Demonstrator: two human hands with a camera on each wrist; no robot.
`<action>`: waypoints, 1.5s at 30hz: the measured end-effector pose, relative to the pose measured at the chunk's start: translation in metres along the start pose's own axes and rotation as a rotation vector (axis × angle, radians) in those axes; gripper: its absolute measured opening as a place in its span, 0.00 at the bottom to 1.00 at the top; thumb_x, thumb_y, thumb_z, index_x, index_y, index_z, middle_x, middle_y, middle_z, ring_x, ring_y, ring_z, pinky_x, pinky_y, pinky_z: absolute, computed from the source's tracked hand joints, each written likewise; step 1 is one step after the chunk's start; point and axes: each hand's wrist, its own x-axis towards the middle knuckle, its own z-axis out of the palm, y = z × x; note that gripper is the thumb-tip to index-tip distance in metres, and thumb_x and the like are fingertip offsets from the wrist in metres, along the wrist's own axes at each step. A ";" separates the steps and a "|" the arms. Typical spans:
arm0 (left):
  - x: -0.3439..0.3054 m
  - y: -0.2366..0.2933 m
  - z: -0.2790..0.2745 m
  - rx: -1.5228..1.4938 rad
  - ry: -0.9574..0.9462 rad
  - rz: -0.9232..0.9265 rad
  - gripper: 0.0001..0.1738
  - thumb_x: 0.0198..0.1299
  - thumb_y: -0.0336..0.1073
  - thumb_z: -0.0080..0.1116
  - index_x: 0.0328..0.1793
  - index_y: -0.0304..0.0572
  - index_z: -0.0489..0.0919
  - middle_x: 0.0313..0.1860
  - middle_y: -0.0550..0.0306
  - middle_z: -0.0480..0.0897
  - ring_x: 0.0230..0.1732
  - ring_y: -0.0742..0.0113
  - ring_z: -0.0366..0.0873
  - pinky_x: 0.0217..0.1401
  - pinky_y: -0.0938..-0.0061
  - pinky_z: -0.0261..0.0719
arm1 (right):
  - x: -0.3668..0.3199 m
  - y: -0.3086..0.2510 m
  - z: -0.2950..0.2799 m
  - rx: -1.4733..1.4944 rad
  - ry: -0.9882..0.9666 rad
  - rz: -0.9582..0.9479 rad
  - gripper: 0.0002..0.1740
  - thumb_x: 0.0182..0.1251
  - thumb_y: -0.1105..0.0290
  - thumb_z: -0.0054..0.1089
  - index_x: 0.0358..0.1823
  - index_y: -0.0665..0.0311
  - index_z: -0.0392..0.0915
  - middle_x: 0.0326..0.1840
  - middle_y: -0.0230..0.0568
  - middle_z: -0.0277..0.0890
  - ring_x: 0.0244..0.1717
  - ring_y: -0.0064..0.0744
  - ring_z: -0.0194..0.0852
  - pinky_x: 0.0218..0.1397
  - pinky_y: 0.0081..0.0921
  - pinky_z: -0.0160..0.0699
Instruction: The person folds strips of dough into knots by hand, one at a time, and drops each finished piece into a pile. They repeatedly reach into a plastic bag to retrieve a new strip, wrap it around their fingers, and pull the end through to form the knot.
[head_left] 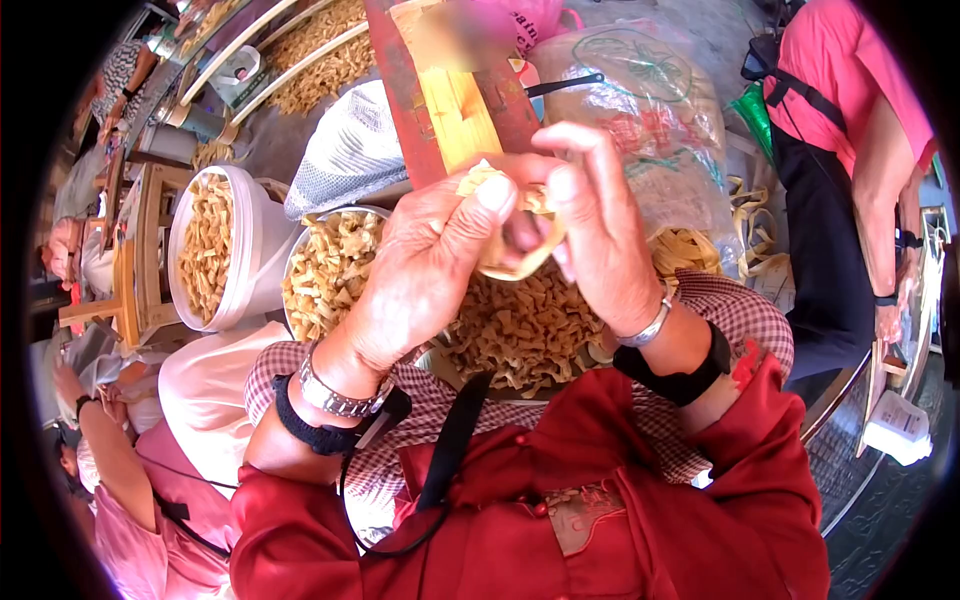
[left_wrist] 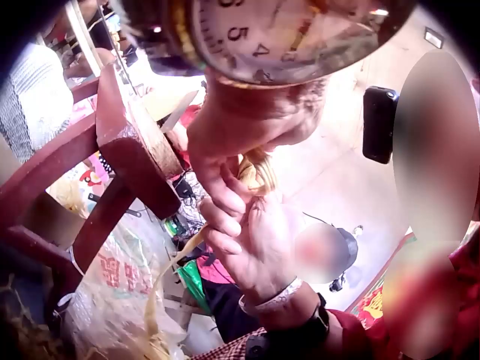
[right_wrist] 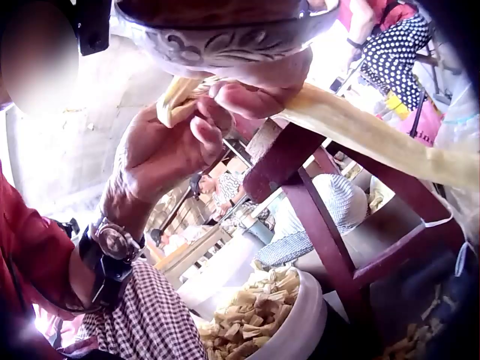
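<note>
Both hands meet over the lap, working a pale yellow, leaf-like strip (head_left: 525,268). My left hand (head_left: 425,250) pinches a folded part of it beneath the thumb. From the other side, my right hand (head_left: 610,235) pinches the strip with thumb and fingers, and a loop hangs between the hands. In the left wrist view, layered folds (left_wrist: 259,172) show between the fingers. The right wrist view has a long flat tail (right_wrist: 360,135) running away from the right hand. Below the hands lies a heap of small folded pieces (head_left: 520,335), partly hidden by them.
A white bucket (head_left: 243,245) and a second tub (head_left: 290,250), both with folded pieces, stand at the left. Ahead is a red wooden bench (head_left: 400,90) with a yellow board (head_left: 460,110). A clear plastic bag (head_left: 650,130) lies right of it. Other people sit on both sides.
</note>
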 end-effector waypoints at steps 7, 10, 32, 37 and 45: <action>0.006 -0.002 -0.010 -0.738 -0.135 -0.099 0.27 0.71 0.50 0.40 0.52 0.28 0.74 0.41 0.52 0.78 0.33 0.69 0.76 0.46 0.64 0.82 | -0.005 0.013 -0.020 -0.136 0.096 -0.101 0.20 0.75 0.56 0.40 0.39 0.65 0.73 0.29 0.29 0.68 0.25 0.17 0.63 0.29 0.18 0.64; 0.007 0.009 -0.025 -0.760 -0.076 -0.024 0.26 0.72 0.50 0.38 0.50 0.28 0.72 0.42 0.52 0.73 0.30 0.72 0.68 0.40 0.69 0.79 | -0.004 0.014 -0.038 -0.250 0.133 -0.092 0.18 0.73 0.57 0.46 0.33 0.65 0.74 0.26 0.28 0.69 0.25 0.16 0.62 0.28 0.17 0.63; 0.003 0.015 -0.045 -0.462 0.252 -0.153 0.07 0.62 0.34 0.57 0.41 0.38 0.78 0.20 0.70 0.68 0.15 0.84 0.56 0.15 0.87 0.55 | 0.014 -0.010 -0.011 -0.383 -0.238 -0.073 0.14 0.70 0.65 0.46 0.31 0.69 0.73 0.22 0.35 0.69 0.25 0.23 0.68 0.31 0.23 0.67; 0.010 0.015 -0.058 -0.495 0.290 -0.086 0.06 0.62 0.33 0.55 0.40 0.39 0.79 0.20 0.71 0.66 0.16 0.85 0.54 0.16 0.87 0.55 | 0.033 -0.016 -0.022 -0.529 -0.191 -0.180 0.17 0.71 0.62 0.47 0.30 0.68 0.73 0.20 0.37 0.66 0.22 0.26 0.65 0.28 0.25 0.65; 0.058 0.016 -0.066 -0.363 0.381 0.095 0.07 0.63 0.32 0.55 0.34 0.38 0.80 0.22 0.66 0.73 0.18 0.83 0.63 0.19 0.85 0.62 | 0.098 -0.011 -0.028 -0.744 0.067 -0.378 0.18 0.67 0.59 0.51 0.25 0.67 0.70 0.15 0.46 0.65 0.17 0.45 0.60 0.24 0.33 0.61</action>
